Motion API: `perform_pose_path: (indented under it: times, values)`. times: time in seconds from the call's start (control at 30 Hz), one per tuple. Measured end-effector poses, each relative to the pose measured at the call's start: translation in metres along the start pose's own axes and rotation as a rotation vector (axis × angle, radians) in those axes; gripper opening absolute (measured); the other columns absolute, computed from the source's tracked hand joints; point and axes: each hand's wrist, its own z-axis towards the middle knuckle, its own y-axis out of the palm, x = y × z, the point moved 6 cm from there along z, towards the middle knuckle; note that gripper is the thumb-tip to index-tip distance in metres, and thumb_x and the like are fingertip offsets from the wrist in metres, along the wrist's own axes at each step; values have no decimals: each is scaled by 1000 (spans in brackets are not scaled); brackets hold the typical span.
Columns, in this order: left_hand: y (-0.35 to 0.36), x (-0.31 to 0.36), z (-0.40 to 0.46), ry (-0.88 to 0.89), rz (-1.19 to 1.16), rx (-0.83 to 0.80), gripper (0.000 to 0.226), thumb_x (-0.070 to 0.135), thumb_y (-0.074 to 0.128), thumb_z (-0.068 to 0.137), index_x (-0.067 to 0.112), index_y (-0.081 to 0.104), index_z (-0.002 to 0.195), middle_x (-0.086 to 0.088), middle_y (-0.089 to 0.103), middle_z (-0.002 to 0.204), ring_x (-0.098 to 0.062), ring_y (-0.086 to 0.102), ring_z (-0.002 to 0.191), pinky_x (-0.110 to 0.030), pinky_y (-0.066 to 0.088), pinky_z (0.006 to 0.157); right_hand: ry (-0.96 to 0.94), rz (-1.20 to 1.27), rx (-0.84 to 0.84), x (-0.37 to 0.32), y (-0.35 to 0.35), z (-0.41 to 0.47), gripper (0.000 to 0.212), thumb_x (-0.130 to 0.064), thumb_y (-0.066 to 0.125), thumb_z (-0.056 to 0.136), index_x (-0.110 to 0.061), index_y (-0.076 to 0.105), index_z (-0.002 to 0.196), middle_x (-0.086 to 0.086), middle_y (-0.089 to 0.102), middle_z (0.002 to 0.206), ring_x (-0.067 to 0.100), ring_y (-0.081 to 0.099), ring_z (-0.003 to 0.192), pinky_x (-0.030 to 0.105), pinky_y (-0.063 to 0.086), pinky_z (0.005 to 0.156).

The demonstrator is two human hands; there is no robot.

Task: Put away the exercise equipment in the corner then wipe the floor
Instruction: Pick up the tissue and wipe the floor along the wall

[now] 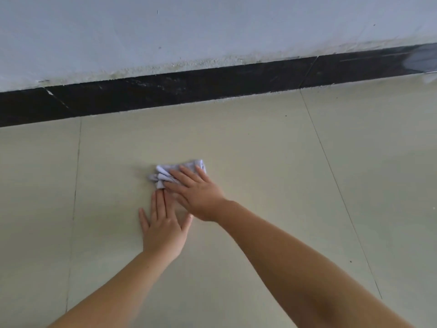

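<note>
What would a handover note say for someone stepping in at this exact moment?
Right hand: fingers straight, pressing the crumpled pale cloth flat on the tiled floor, near the black skirting.
Left hand: open, palm flat on the floor beside the cloth, fingertips near its edge.
Done: no exercise equipment in view; whether it is stowed cannot be told.
Left: wipe the floor.

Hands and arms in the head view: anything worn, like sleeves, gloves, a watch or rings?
Nothing worn shows. The left hand and right hand are bare, without gloves, rings or a watch. Both forearms are bare to the frame's edge, so no sleeve shows.
</note>
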Motion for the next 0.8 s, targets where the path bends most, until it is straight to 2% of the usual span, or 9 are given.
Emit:
perform_pose_path:
  times: [0.07,0.17,0.3,0.37,0.43,0.57,0.67,0.73,0.8]
  values:
    - [0,0,-1,0,-21,36,98,66,1,73,6,10,150,-7,7,159,-18,4,147,-52,6,115,-17,-46,47,38,-11,-5,52,-41,18,99,-31,23,150,-2,15,159,19,11,147,44,2,119]
    - [1,1,-2,19,-3,62,98,66,-4,72,7,2,150,-4,-3,159,-15,-4,147,-50,2,116,401,-61,223,156,-33,-43,59,-31,24,90,-30,29,149,1,24,157,25,30,138,51,21,111]
    - [2,0,-2,16,-23,80,94,65,5,78,4,11,149,-6,8,159,-16,6,146,-51,6,115,1266,184,323,265,-59,-144,56,-33,24,98,-31,10,152,7,3,160,30,7,146,51,4,115]
    - [3,1,-1,16,-14,50,90,62,13,81,1,21,147,-9,19,157,-20,17,145,-54,16,113,1450,282,294,255,-60,-151,56,-36,21,101,-26,5,153,9,-4,160,30,-4,147,50,-4,116]
    - [3,1,-1,20,-5,48,86,59,22,83,-2,33,143,-13,32,151,-25,31,140,-58,28,107,1314,232,296,219,-54,-112,55,-35,20,99,-25,10,153,13,4,160,30,1,146,51,-1,115]
    - [-1,4,-1,16,2,62,80,54,30,81,-3,45,135,-19,44,143,-31,43,133,-63,35,98,490,44,275,75,-20,-5,58,-30,28,88,-17,45,141,17,41,146,30,26,136,61,25,107]
    - [1,5,0,30,35,46,78,52,31,80,-6,52,128,-24,52,134,-36,48,128,-66,37,95,13,15,-71,-11,2,29,48,-39,29,101,-31,26,149,0,14,160,23,5,147,48,-4,118]
    - [4,3,1,19,46,41,79,53,29,81,-6,50,130,-24,49,137,-36,44,131,-66,34,98,-76,-39,-83,-4,-9,34,47,-40,25,103,-34,20,150,-5,9,160,18,2,148,41,-6,118]
    - [1,4,1,11,34,74,81,54,26,82,-3,41,138,-21,38,146,-33,35,138,-64,28,103,9,-58,-13,46,-23,29,48,-37,25,103,-34,15,150,-4,8,160,17,4,148,37,-5,118]
